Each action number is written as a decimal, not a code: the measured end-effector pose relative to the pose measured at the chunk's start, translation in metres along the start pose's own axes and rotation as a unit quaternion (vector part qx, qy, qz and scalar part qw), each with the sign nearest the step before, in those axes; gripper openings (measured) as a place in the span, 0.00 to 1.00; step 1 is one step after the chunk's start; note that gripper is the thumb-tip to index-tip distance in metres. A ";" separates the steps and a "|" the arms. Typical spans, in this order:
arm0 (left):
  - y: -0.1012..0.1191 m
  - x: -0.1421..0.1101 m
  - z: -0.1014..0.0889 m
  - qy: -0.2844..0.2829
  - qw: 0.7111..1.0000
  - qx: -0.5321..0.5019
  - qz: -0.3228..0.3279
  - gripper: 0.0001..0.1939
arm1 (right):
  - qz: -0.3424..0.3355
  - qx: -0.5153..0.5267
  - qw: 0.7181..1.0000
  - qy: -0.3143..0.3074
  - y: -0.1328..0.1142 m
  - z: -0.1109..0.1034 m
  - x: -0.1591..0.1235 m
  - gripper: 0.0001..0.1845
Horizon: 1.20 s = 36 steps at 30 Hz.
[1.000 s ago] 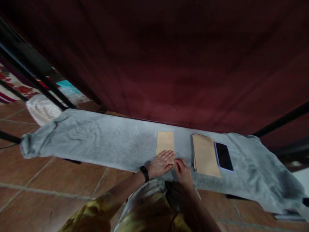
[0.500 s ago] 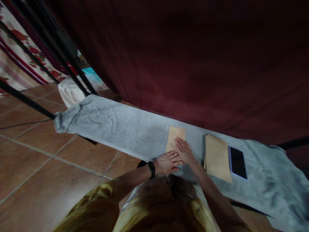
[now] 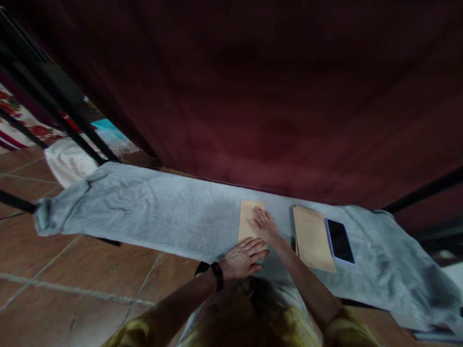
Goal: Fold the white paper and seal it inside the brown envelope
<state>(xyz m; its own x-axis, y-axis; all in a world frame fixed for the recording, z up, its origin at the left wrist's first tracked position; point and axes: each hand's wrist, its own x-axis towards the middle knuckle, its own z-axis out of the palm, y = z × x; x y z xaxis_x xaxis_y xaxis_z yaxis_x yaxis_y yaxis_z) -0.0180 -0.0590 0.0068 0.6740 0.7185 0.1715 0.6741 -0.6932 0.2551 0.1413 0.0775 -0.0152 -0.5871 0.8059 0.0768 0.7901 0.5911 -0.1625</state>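
Observation:
A folded piece of brown paper (image 3: 247, 217) lies flat on the grey cloth that covers a long narrow bench. My left hand (image 3: 243, 258), with a black band on its wrist, rests flat over the paper's near end, fingers stretched out. Farther up the same paper, my right hand (image 3: 265, 224) is laid with its fingers extended. The two hands are slightly apart. To the right sits a small stack of brown paper sheets (image 3: 314, 238), and beside it a phone (image 3: 340, 241) with a dark screen and a pale purple edge.
Grey cloth (image 3: 173, 212) covers the bench, wrinkled at both ends. Behind hangs a dark red curtain (image 3: 275, 106). Black metal bars (image 3: 68, 106) stand at the left, near a striped white bundle (image 3: 72, 159). The floor (image 3: 90, 274) has brown tiles.
My right hand has slid up the paper, away from my left hand, which stays at the near end. The hands overlapped before. The camera view has shifted.

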 end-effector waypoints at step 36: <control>0.001 -0.001 -0.009 0.004 1.000 -0.030 -0.007 0.25 | 0.033 -0.005 0.996 0.080 0.012 0.017 0.011 0.28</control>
<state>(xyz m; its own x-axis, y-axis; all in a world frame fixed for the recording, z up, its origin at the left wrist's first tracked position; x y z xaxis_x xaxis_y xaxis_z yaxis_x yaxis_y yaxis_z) -0.0204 -0.0599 0.0158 0.6614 0.7292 0.1755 0.6646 -0.6783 0.3134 0.1413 0.0922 -0.0333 -0.4990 0.8378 0.2215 0.8282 0.5363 -0.1628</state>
